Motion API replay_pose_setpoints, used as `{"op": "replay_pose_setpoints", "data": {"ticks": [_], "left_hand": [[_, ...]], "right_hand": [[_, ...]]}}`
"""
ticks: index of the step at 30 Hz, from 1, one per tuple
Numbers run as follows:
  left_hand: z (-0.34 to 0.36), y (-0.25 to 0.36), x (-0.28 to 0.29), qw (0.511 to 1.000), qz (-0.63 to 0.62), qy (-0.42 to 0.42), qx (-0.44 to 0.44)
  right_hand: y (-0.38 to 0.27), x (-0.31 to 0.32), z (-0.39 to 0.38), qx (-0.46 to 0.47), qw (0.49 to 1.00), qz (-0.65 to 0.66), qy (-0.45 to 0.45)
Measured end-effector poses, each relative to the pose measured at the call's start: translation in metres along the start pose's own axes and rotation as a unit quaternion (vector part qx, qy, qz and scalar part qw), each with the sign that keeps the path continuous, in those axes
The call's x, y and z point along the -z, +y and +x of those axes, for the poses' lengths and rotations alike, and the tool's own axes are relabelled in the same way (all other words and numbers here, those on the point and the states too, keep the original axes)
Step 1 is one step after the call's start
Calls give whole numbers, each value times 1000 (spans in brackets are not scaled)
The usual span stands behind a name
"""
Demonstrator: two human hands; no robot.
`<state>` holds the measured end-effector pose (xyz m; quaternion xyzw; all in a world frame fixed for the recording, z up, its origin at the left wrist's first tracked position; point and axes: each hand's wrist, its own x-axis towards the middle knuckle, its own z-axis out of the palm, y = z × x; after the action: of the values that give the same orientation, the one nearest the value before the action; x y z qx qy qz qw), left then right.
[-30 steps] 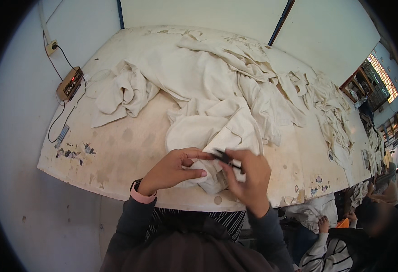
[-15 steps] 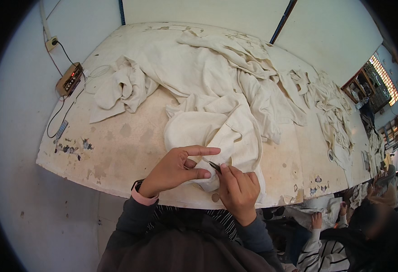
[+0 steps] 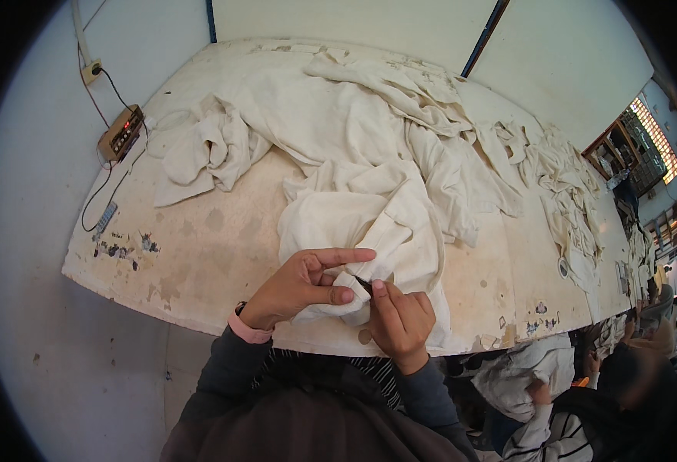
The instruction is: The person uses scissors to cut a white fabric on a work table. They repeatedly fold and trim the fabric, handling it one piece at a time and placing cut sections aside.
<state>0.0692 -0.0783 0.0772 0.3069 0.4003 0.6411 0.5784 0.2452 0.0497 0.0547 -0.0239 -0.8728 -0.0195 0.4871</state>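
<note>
My left hand (image 3: 291, 289) pinches a folded edge of cream cloth (image 3: 419, 204) between its thumb and curled fingers, with the index finger stretched out above. From the right, my right hand (image 3: 405, 322) grips a small dark pointed tool (image 3: 364, 285), seemingly thread snips. Its tip is at the held fold, close to my left thumb; the rest is hidden by my fingers. The cloth looks like a garment and spreads up the table beyond my hands. Whether the tip is inside the fold or against it, I cannot tell.
More crumpled cream cloth lies on the worn table (image 3: 200, 254), including a bunched piece (image 3: 214, 150) at left and a heap (image 3: 566, 181) at right. A brown box with lights (image 3: 123, 135) and cables sits by the left wall. At lower right, another person's hand (image 3: 539, 393) holds pale fabric.
The cloth fold now stands up between my left thumb and fingers, and the tool's tip has come against it. My right hand has shifted slightly left. The other person's fabric has moved up.
</note>
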Motion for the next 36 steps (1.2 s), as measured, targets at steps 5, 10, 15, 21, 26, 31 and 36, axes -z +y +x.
{"op": "replay_pose_setpoints", "data": {"ticks": [5,10,15,21,26,31,36], "left_hand": [[1,-2,1,1000,-12,-3,-9],[1,-5,-4,999,-38,0,-21],[3,-12,-4,998,-40,-8,-46],[-5,1,4,990,-20,13,-139],[-43,41,8,953,-16,98,-287],[-70,55,19,927,21,117,-356],[-57,53,17,942,88,124,-298]], "right_hand": [[-4,-4,1,-42,998,42,19],[-6,-5,-1,-46,998,35,31],[-6,-8,-1,-33,999,17,39],[-6,-10,-22,-234,968,78,34],[18,-12,-48,-317,947,-57,-7],[81,39,-50,-375,922,-6,94],[166,102,48,-226,928,-64,290]]}}
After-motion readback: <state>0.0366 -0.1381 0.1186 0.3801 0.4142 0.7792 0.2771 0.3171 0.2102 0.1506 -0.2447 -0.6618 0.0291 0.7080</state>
